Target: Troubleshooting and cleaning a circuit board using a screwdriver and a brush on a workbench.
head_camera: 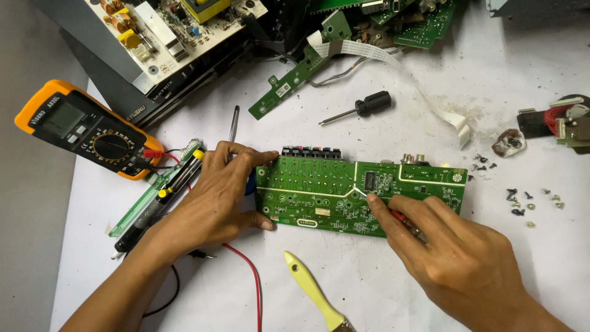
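One green circuit board (359, 193) lies flat on the white table (430, 86), its long axis running left to right, connector blocks along its far edge. Your left hand (212, 197) clamps the board's left end, thumb on top, fingers curled under. Your right hand (458, 255) comes in from the board's lower right, fingers pinched on a red-handled probe (399, 216) whose tip touches the board beside a black chip. Left of the board sits an orange multimeter (89, 129); below it, a yellow brush handle (310, 289).

Under your fingers (376, 205) lies a green board (319, 190) with white lines. Left of them sits an orange-and-black meter (86, 129); below, a yellow brush (310, 289) on the white desk (430, 104).
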